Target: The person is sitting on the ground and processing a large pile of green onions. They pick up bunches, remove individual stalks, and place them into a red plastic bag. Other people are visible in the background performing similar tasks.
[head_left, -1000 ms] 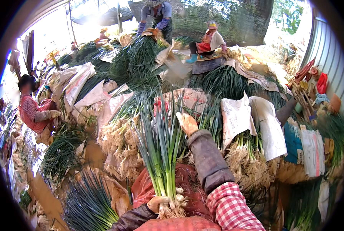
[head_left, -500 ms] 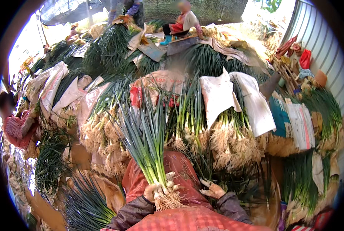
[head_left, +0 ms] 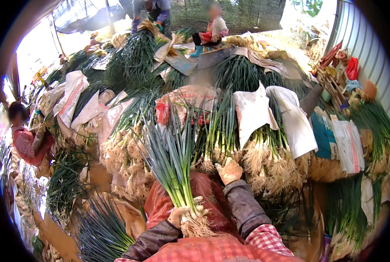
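Nearest, at lower centre of frame: red apron (head_left: 208, 198) spread over lap; on it, root end of a bunch of green onions (head_left: 181, 177), pale roots pointing back toward the body; left hand (head_left: 177, 216) closed round the white stem bases from the left, gripping the bunch just above the roots; long axis running up the frame with a lean to the left, leaf tips fanned out around centre, away from the body; nearer of the two hands to the bunch: the left, in contact; right hand (head_left: 229, 171) farther up, right of centre, well apart from the held stems, thumb and fingers parted, nothing seen between them; bunch thus to the left of right hand, root end below and to the left of it.

At lower left: dark green bundle (head_left: 104, 231), leaf tips toward upper left; beyond right hand, hanging onions (head_left: 217, 146), roots close to the fingers, touching or not impossible to tell; left of centre, rooty heap (head_left: 121, 153); right of centre, white sack (head_left: 252, 112) draped over stems.

Farther: co-worker (head_left: 27, 142) at left edge; at top centre, seated person (head_left: 220, 32); behind, dark netting (head_left: 247, 17); at upper right, corrugated wall (head_left: 376, 54).
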Motion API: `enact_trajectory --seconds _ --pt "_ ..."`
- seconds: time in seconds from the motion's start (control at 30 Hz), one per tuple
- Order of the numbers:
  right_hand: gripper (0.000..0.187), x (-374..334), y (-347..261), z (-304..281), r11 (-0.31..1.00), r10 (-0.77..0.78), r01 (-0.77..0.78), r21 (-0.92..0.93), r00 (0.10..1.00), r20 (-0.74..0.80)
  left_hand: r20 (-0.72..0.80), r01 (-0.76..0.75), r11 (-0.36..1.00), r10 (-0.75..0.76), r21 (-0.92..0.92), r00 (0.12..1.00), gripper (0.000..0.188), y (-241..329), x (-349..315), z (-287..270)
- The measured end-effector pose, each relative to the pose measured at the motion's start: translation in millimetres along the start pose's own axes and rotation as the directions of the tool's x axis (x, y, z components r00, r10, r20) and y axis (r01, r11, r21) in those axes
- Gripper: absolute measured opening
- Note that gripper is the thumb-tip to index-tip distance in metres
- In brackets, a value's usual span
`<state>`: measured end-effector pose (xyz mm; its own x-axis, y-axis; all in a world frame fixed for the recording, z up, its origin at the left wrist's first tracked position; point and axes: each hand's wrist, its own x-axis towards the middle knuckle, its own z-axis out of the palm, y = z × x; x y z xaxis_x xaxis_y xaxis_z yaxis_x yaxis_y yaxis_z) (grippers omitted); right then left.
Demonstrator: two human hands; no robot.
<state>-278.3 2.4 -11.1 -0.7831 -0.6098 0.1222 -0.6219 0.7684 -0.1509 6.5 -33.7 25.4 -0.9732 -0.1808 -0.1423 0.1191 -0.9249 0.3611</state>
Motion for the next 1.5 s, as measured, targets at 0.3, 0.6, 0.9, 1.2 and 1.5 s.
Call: enact_trajectory --seconds 0.3,0.6,0.9,1.2,1.5 --pt "0.023 17.1 83.9 32.3 0.823 0.135 -0.037 0.566 0.982 -0.132 0.004 0.045 0.993 -0.045 0.108 0.999 0.078 -6.4 -6.3 -34.1" --pt "0.038 12.6 53.2 -18.5 0.861 -0.031 0.089 0.500 0.992 -0.124 0.030 0.063 0.995 -0.061 -0.080 0.998 0.072 -4.1 -10.8 -29.6" --pt "0.026 -62.5 1.0 -121.5 0.479 0.095 -0.016 0.878 0.995 -0.033 0.020 0.009 0.991 -0.006 -0.136 1.000 0.057 -2.1 1.2 11.8" --pt "0.032 -111.8 -8.9 -51.4 0.245 -0.405 -0.036 0.969 0.904 0.136 -0.271 0.083 0.987 -0.043 0.138 0.961 0.055 -11.6 29.6 -33.2" --pt "0.038 -77.8 -32.3 -107.0 0.226 -0.474 -0.122 0.966 0.853 0.218 -0.053 0.025 0.998 -0.028 -0.053 0.998 0.065 -2.2 27.6 -3.9"
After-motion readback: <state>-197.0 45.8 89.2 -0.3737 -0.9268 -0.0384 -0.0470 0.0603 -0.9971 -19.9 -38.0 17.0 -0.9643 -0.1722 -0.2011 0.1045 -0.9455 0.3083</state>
